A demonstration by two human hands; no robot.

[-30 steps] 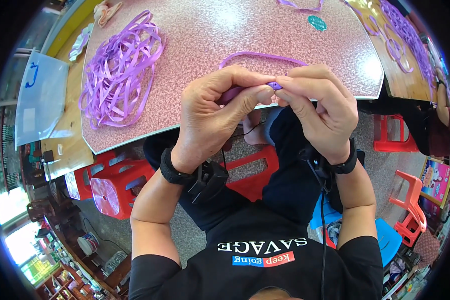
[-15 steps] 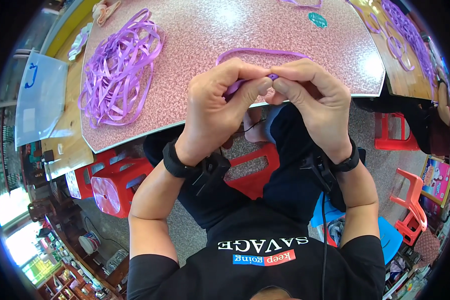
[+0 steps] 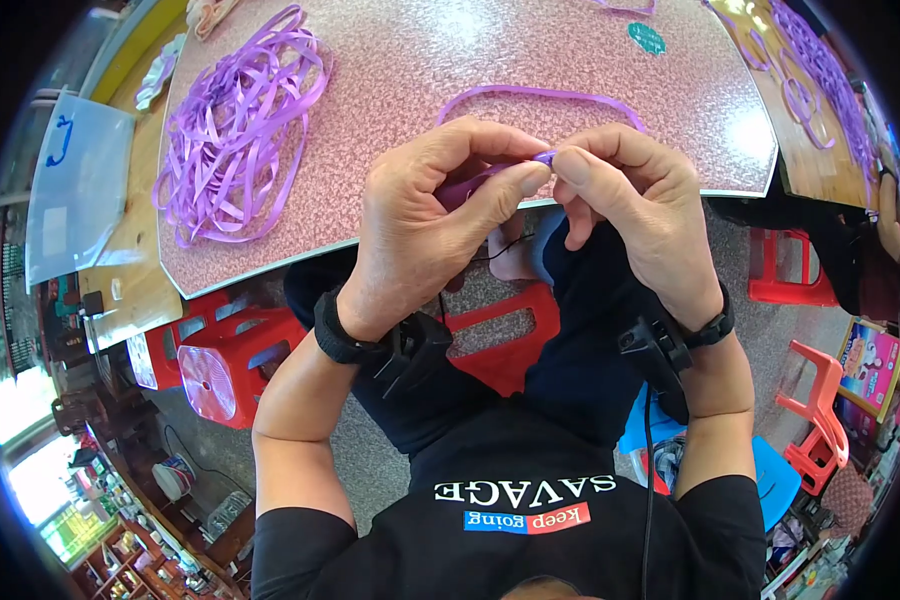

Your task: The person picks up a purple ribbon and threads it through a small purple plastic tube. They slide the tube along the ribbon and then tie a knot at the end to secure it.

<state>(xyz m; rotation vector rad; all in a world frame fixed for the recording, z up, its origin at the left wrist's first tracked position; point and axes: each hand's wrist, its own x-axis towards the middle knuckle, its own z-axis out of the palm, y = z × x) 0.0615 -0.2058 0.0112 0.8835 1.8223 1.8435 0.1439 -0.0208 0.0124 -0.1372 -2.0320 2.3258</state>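
A purple ribbon (image 3: 542, 93) runs in an arc over the pink speckled table (image 3: 390, 70), and its gathered part lies between my hands above the front edge. My left hand (image 3: 450, 205) pinches this ribbon between thumb and forefinger, with a strip of it showing inside the curled palm. Thumb and forefinger of my right hand (image 3: 635, 185) close on the same small purple bit from the other side. Fingertips cover most of that bit, so its exact shape cannot be made out. Both wrists wear black straps with small black devices.
A heap of purple ribbon (image 3: 240, 130) lies on the table's left part. Near the far right is a teal round sticker (image 3: 647, 39). More ribbon (image 3: 815, 60) hangs over the wooden table at right. Red stools (image 3: 220, 385) stand below on the left; a person sits at far right.
My right hand has shifted slightly, its lower fingers now hanging more apart and down. A little more of the purple bit shows between the fingertips. The view has tilted a little.
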